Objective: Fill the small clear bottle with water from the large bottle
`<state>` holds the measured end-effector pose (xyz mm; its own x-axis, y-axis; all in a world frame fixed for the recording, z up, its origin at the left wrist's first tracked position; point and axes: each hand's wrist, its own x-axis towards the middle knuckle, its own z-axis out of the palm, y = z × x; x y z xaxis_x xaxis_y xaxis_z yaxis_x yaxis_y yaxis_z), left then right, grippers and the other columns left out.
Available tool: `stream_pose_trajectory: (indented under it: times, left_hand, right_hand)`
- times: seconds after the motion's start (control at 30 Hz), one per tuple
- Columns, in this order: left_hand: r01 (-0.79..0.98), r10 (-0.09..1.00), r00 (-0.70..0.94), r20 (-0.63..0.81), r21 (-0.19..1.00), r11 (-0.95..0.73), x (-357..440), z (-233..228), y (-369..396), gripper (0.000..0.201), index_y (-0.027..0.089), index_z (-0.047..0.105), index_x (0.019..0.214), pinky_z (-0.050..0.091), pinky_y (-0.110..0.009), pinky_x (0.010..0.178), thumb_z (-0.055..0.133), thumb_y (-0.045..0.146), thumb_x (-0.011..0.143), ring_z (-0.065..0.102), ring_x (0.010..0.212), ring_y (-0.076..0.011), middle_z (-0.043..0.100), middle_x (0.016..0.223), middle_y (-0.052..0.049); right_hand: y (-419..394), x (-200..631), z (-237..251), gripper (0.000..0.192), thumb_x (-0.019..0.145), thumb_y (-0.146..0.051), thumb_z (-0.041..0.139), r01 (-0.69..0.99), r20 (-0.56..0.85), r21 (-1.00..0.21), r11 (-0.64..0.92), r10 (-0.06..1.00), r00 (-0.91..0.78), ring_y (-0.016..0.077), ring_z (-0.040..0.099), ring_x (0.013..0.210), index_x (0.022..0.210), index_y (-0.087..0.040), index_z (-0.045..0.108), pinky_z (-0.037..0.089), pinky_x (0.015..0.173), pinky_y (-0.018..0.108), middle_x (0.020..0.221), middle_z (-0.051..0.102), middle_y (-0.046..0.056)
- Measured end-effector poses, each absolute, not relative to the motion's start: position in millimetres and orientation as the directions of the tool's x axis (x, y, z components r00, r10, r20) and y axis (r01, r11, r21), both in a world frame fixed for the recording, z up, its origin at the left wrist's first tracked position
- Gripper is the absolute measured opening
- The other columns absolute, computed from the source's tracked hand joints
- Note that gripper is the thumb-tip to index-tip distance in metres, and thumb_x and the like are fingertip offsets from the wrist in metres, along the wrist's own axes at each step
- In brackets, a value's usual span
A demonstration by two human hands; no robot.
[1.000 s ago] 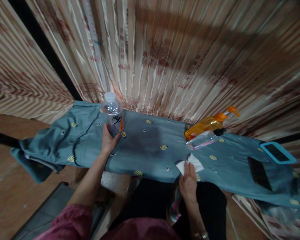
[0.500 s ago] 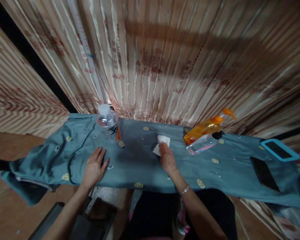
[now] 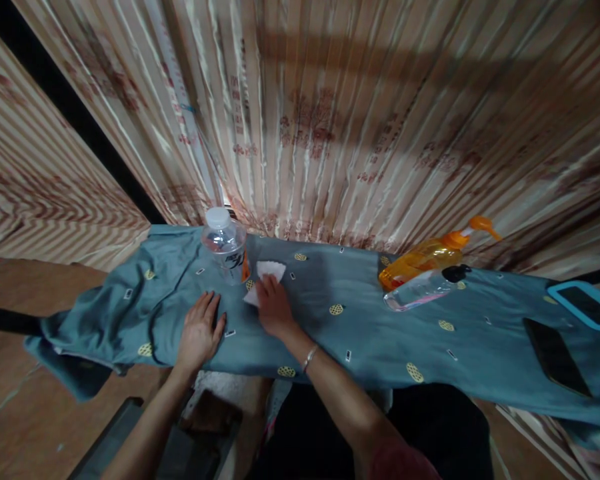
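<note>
My right hand (image 3: 276, 308) presses a folded white cloth or tissue (image 3: 271, 269) down on the teal cover (image 3: 375, 333), its fingers closed over it. White edges stick out past the fingertips and to the left. Just beyond, to the left, stands a clear plastic bottle (image 3: 226, 247) with a white cap and an orange-and-black label; a small gap separates it from the cloth. Lying flat on the cover, my left hand (image 3: 200, 335) is open with nothing in it, in front of the bottle.
On the right, an orange pump bottle (image 3: 420, 262) and a clear bottle with a black top (image 3: 423, 290) stand together. Farther right lie a dark phone (image 3: 555, 357) and a blue-framed device (image 3: 587, 305). Striped curtains (image 3: 330, 133) hang behind the table.
My right hand has slid the white cloth leftward across the cover, close to the capped bottle. My left hand stays in place on the cover. The view has shifted slightly.
</note>
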<state>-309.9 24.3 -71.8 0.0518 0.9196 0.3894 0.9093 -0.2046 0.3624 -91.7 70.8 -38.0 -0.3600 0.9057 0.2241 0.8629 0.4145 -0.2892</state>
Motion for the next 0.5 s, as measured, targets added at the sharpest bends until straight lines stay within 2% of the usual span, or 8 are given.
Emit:
stream_pose_trajectory:
  times: [0.1, 0.17, 0.23, 0.33, 0.43, 0.5]
  left_hand:
    - [0.905, 0.928, 0.042, 0.370, 0.380, -0.192, -309, -70, 25, 0.055, 0.012, 0.057, 0.137, 0.041, -0.060, 0.117, 0.040, 0.046, 0.097, 0.053, 0.140, -0.0392, 0.060, 0.145, -0.023]
    - [0.899, 0.930, 0.032, 0.366, 0.396, -0.186, -308, -69, 25, 0.055, 0.013, 0.058, 0.136, 0.041, -0.059, 0.117, 0.041, 0.047, 0.095, 0.052, 0.140, -0.0391, 0.060, 0.145, -0.022]
    - [0.894, 0.930, 0.023, 0.368, 0.409, -0.184, -307, -68, 25, 0.054, 0.015, 0.059, 0.135, 0.040, -0.059, 0.118, 0.043, 0.047, 0.095, 0.051, 0.141, -0.0384, 0.061, 0.145, -0.020]
    - [0.883, 0.930, 0.023, 0.367, 0.429, -0.191, -306, -68, 25, 0.052, 0.016, 0.059, 0.134, 0.038, -0.060, 0.119, 0.043, 0.046, 0.094, 0.050, 0.142, -0.0388, 0.061, 0.145, -0.019]
    - [0.875, 0.930, 0.020, 0.367, 0.444, -0.194, -304, -67, 25, 0.052, 0.016, 0.060, 0.134, 0.037, -0.061, 0.119, 0.044, 0.045, 0.094, 0.049, 0.143, -0.0399, 0.060, 0.146, -0.020]
    - [0.877, 0.929, 0.017, 0.370, 0.441, -0.192, -303, -67, 25, 0.052, 0.016, 0.060, 0.134, 0.037, -0.061, 0.119, 0.043, 0.046, 0.094, 0.049, 0.143, -0.0403, 0.060, 0.146, -0.020]
  right_hand:
    - [15, -90, -43, 0.047, 0.095, -0.033, 0.065, 0.756, 0.248, -0.299, 0.582, 0.813, -0.527, 0.0269, 0.054, 0.134, 0.140, -0.023, 0.054, 0.049, 0.109, 0.053, 0.151, 0.051, 0.010]
    - [-12, -59, -49, 0.047, 0.095, -0.031, 0.066, 0.753, 0.254, -0.305, 0.583, 0.812, -0.525, 0.0266, 0.054, 0.133, 0.140, -0.022, 0.054, 0.050, 0.107, 0.052, 0.150, 0.052, 0.010]
    - [-33, -9, -56, 0.048, 0.095, -0.031, 0.066, 0.816, 0.254, -0.311, 0.487, 0.870, -0.423, 0.0279, 0.053, 0.135, 0.141, -0.022, 0.054, 0.049, 0.108, 0.053, 0.151, 0.051, 0.011]
    - [-59, 82, -63, 0.051, 0.095, -0.034, 0.065, 0.917, 0.275, -0.317, 0.242, 0.949, -0.155, 0.0297, 0.050, 0.138, 0.143, -0.022, 0.052, 0.046, 0.111, 0.057, 0.153, 0.048, 0.011]
    - [-81, 148, -66, 0.052, 0.095, -0.037, 0.065, 0.948, 0.330, -0.320, 0.008, 0.938, 0.104, 0.0310, 0.049, 0.139, 0.144, -0.023, 0.050, 0.044, 0.112, 0.060, 0.153, 0.047, 0.012]
    - [-89, 157, -68, 0.054, 0.095, -0.037, 0.064, 0.944, 0.358, -0.321, -0.072, 0.914, 0.192, 0.0319, 0.047, 0.140, 0.145, -0.023, 0.049, 0.043, 0.113, 0.061, 0.155, 0.045, 0.012]
